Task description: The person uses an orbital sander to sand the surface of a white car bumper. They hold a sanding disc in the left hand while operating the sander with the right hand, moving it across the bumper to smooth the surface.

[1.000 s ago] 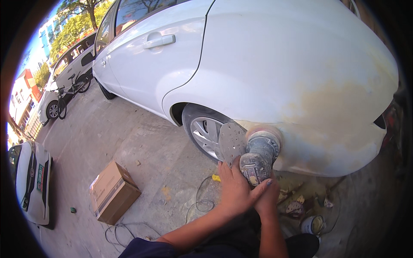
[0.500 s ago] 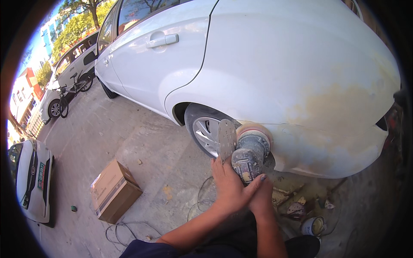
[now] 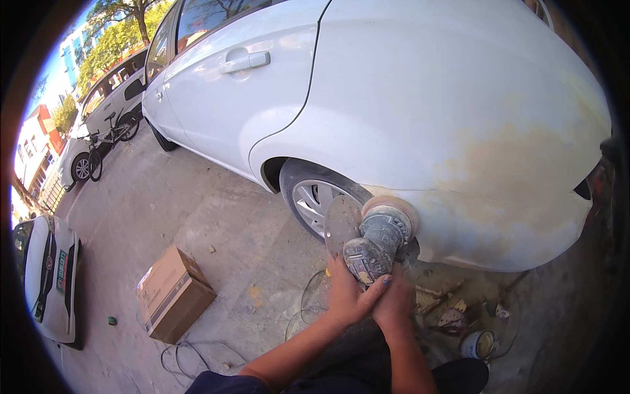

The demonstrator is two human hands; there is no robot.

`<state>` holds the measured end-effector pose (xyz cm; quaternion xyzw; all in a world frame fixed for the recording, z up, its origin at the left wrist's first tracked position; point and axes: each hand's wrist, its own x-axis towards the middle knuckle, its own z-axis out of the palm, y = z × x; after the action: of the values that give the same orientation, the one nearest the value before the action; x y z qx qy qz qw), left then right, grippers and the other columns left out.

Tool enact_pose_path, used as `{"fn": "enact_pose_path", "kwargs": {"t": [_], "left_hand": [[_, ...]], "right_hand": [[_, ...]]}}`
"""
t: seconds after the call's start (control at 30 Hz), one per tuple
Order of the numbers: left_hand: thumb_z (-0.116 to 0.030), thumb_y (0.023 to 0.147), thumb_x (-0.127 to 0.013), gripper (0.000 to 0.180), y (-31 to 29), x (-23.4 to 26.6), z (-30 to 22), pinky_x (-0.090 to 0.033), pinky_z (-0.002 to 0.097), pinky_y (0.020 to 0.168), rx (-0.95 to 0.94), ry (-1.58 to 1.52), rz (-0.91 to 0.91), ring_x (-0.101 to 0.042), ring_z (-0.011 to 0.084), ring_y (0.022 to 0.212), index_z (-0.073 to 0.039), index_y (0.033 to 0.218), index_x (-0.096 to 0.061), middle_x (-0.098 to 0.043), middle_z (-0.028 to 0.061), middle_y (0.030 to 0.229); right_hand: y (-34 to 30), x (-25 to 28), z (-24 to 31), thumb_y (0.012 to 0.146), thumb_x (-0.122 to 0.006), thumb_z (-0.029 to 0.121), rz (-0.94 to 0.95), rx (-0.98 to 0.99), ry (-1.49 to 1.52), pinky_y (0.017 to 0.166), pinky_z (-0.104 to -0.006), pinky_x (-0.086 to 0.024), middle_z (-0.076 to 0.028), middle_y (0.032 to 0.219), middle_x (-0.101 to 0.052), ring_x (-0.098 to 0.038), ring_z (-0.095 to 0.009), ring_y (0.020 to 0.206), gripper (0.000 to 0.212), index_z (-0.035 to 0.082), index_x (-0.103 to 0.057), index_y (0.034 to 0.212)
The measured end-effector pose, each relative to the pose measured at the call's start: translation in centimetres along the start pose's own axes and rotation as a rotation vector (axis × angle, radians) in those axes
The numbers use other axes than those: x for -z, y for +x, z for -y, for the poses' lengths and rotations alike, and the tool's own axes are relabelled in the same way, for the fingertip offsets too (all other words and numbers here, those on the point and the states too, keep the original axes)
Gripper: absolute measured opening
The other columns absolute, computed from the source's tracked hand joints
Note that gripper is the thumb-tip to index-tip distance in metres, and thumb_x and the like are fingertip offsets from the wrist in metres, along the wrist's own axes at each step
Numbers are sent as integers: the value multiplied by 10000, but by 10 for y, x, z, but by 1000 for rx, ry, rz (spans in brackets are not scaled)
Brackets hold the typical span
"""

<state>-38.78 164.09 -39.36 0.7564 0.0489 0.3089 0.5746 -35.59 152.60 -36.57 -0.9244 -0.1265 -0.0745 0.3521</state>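
A dusty grey sander (image 3: pixel 382 231) is held up at the lower rear panel of a white car (image 3: pixel 420 118), just behind the wheel. Its round pad (image 3: pixel 400 205) meets the panel at the arch edge. My left hand (image 3: pixel 348 295) is closed on the left of the sander's body, its thumb reaching toward my right hand. My right hand (image 3: pixel 396 299), slightly blurred, wraps the sander's lower end; most of its fingers are hidden. Beside the sander, above my left fingers, stands a thin round grey disc (image 3: pixel 342 226) with small holes; what holds it is unclear.
Tan and yellowish patches (image 3: pixel 505 161) mark the panel. On the concrete lie a cardboard box (image 3: pixel 174 292), a thin cable (image 3: pixel 190 354) and, at right, an open can (image 3: pixel 478 345) among debris. Farther off are a bicycle (image 3: pixel 108 134) and parked cars (image 3: pixel 56 276).
The grey disc has turned from a narrow oval to a wider, rounder face. The sander's body has tilted slightly left at its lower end, and my right hand has shifted a little.
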Motion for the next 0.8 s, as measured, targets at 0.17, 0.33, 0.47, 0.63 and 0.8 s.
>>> {"fn": "enact_pose_path", "kwargs": {"t": [0.17,0.33,0.47,0.63,0.8], "left_hand": [[-488,873,-849,885,-5,-11,14,-380,497,1125,-159,283,41,-503,381,1270,58,1449,-458,-478,243,1369],[-443,902,-833,824,5,1,27,-402,488,1109,-78,63,-34,-537,368,1245,44,1449,-456,-528,217,1330],[-387,929,-822,718,19,6,27,-450,460,1075,21,-246,-133,-589,326,1200,41,1403,-491,-585,205,1287],[-368,966,-803,679,12,6,21,-435,443,1119,54,-310,-79,-573,273,1249,41,1404,-483,-585,191,1342],[-393,943,-819,734,4,-1,22,-423,461,1120,24,-160,-51,-557,322,1272,41,1420,-469,-558,207,1358]], "right_hand": [[0,-9,-31,890,-762,277,-190,179,-32,834,-598,-539,-251,1029,-693,-681,-510,977,390,31,-587,1136],[15,-11,-5,905,-739,244,-42,185,-29,819,-597,-541,-241,1043,-690,-688,-500,956,343,20,-576,1107],[27,-18,17,929,-711,233,9,182,-83,810,-585,-544,-249,1043,-686,-694,-492,938,337,4,-559,1123],[18,-16,13,950,-698,267,51,116,-122,801,-595,-556,-233,1057,-684,-710,-481,940,311,26,-554,1084],[11,-1,9,933,-714,307,10,110,-98,850,-592,-532,-248,1028,-690,-685,-506,953,351,22,-577,1085]]}}
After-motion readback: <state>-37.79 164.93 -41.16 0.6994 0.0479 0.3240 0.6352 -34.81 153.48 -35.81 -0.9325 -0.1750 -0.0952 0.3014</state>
